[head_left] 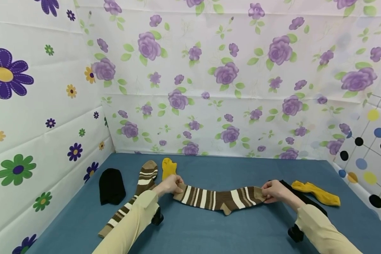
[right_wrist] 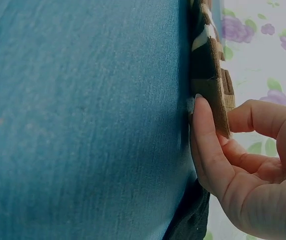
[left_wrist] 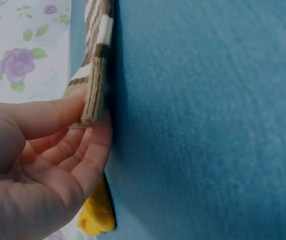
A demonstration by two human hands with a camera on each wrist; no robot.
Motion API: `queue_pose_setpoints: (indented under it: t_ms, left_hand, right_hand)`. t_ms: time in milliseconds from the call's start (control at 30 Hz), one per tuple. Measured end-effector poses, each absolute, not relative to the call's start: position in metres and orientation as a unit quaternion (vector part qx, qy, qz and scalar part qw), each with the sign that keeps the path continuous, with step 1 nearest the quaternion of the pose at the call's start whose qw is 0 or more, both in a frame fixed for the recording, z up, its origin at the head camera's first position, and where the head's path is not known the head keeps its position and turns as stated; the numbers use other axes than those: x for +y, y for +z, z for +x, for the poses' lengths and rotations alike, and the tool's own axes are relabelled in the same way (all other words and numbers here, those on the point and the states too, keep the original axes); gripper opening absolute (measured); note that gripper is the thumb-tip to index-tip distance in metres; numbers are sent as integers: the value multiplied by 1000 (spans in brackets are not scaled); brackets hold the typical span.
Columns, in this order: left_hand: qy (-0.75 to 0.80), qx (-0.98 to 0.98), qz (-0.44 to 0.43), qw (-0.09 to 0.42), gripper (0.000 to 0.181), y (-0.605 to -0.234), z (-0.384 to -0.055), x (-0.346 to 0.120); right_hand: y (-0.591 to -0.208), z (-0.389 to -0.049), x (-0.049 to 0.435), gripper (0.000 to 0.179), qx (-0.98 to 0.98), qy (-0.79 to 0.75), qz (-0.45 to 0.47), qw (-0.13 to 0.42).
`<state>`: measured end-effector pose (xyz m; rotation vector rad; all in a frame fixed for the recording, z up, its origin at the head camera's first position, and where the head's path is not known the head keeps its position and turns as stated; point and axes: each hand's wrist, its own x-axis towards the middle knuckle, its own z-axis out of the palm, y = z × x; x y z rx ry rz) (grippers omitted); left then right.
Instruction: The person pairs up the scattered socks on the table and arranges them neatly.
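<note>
A brown, tan and white striped sock [head_left: 209,199] is stretched sideways low over the table, its tan heel pointing toward the front. At its ribbed tan cuff, my left hand [head_left: 169,185] pinches it between thumb and fingers; the left wrist view shows the cuff [left_wrist: 94,102] close up. My right hand [head_left: 277,192] pinches the tan toe end [right_wrist: 215,107] on the other side. A second striped sock [head_left: 119,216] lies slantwise by the left forearm, partly covered by the sleeve.
Beyond my left hand lies a yellow sock [head_left: 169,167], and a black sock [head_left: 112,187] is at the far left. To the right, another yellow sock [head_left: 319,194] lies beside a black one [head_left: 311,201], partly behind my right arm. Patterned sheets [head_left: 203,123] rise around the blue table [head_left: 222,233].
</note>
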<state>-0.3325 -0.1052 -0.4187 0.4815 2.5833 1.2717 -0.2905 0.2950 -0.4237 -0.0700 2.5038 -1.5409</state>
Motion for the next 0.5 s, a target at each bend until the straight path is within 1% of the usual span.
queue_pose_setpoints:
  t_ms: [333,500]
  left_hand:
    - [424,880,176,122,21,-417,-332,-105]
    - [415,885,174,120,23,-416,-331,-106]
  right_hand:
    - [-424,-291,296,16,850,-518,-17,99]
    - [-424,-293,295,16,849,-518,-18,104]
